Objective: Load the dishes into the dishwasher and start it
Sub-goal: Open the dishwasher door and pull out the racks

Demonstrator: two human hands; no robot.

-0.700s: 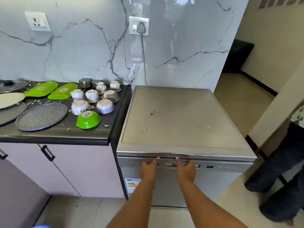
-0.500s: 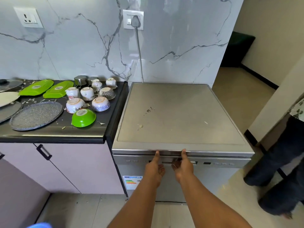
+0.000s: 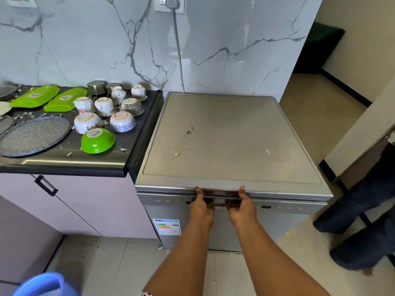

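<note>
Hands [image 3: 222, 208] spread wider, fingers under dishwasher handle [image 3: 220, 198]

I see a silver-grey dishwasher [image 3: 230, 144], a lime-green bowl [image 3: 98, 141], two lime-green trays [image 3: 35, 96], a speckled grey plate [image 3: 33, 135], a black countertop [image 3: 64, 161], and a grey-veined white marble wall [image 3: 213, 43].

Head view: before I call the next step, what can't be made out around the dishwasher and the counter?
- Dishwasher inside: door shut, racks hidden.
- Fingers of left hand and right hand: curled under the door handle, so the grip is hidden; only thumbs show.
- Control panel markings: too small to read.
- Plates at the counter's left: cut off by the frame edge.
- Upturned bowls: insides hidden.
</note>
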